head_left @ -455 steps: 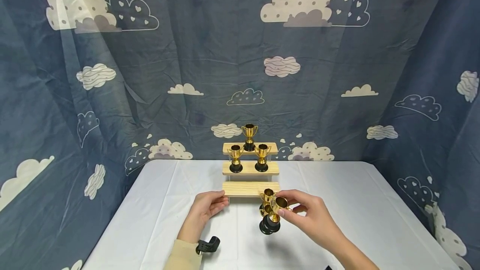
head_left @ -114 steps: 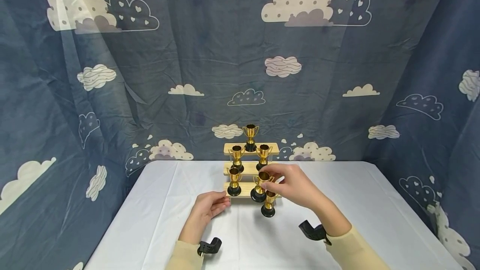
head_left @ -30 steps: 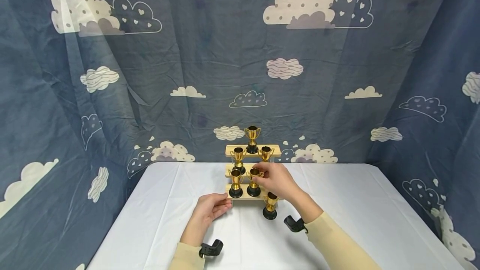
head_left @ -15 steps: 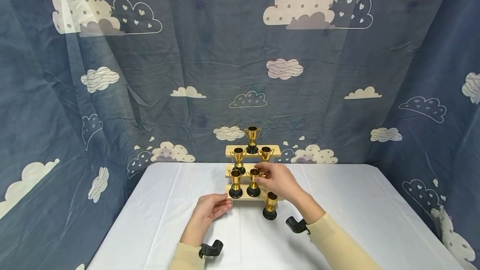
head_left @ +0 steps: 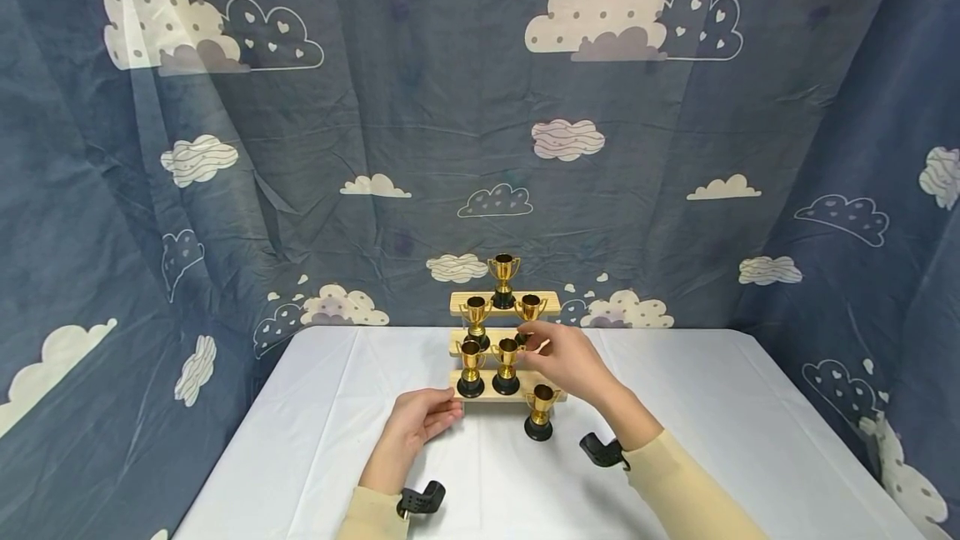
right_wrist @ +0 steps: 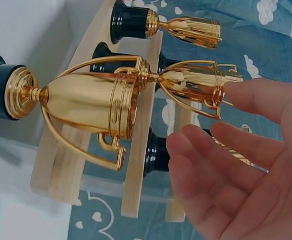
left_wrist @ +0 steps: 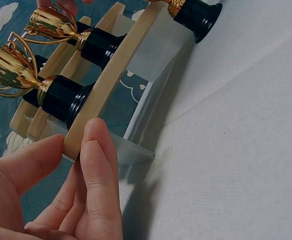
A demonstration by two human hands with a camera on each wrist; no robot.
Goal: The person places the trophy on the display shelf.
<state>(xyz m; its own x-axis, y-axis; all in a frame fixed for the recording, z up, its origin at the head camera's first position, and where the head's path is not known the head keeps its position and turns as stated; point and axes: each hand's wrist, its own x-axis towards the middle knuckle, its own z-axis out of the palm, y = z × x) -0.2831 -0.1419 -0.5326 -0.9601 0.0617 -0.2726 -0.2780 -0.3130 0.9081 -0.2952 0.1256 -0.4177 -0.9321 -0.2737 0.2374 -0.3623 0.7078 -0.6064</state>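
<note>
A three-tier wooden display shelf [head_left: 489, 396] with clear side panels stands on the table. My left hand [head_left: 416, 422] pinches the left end of its lowest board [left_wrist: 105, 85] between thumb and fingers. Two small gold trophy cups with black bases, one at left [head_left: 471, 369] and one near the middle [head_left: 506, 367], stand upright on that board. Just right of the middle trophy is my right hand [head_left: 568, 361], its fingers parted around no object. In the right wrist view a fingertip is close to that trophy's rim [right_wrist: 195, 82]; contact is unclear. Another trophy [head_left: 540, 412] stands on the table, before the board's right end.
The middle tier carries two trophies, one at left [head_left: 476, 319] and one at right [head_left: 530, 307], partly behind my right hand. A single trophy [head_left: 503, 280] tops the shelf. White cloth covers the table [head_left: 345, 407]; a cloud-patterned curtain [head_left: 420, 107] hangs behind.
Two trophies have come onto the lowest board since the oldest frame. My right hand has let go of the middle one and drawn slightly right. The left hand keeps its hold.
</note>
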